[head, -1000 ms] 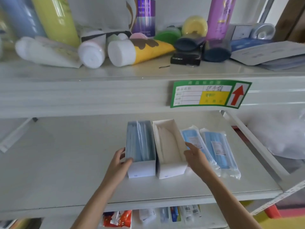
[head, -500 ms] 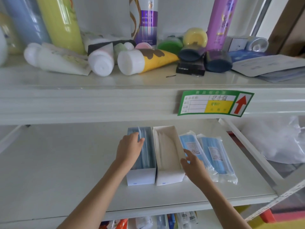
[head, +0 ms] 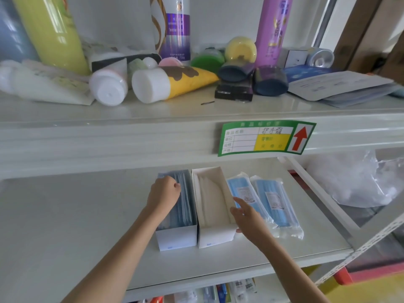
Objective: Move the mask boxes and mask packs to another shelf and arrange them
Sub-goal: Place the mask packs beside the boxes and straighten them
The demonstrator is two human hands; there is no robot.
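Note:
Two open white mask boxes stand side by side on the middle shelf (head: pixel 65 226). The left box (head: pixel 178 238) holds blue masks; my left hand (head: pixel 162 193) rests on top of them, fingers curled into the box's left side. The right box (head: pixel 215 236) holds white masks; my right hand (head: pixel 246 217) touches its right wall with fingers spread. Two clear packs of blue masks lie flat to the right: one pack (head: pixel 242 193) next to the white box, the other pack (head: pixel 275 202) beyond it.
The upper shelf (head: pixel 153 136) carries tubes, tall bottles, jars and leaflets, with a green label (head: pixel 264 137) on its front edge. A crumpled plastic bag (head: pixel 358 178) lies right of the shelf post. Small items show on the shelf below.
My left hand went from the blue box's left wall up onto the masks inside it. My right hand stayed at the white box's right wall. The view tilted up slightly.

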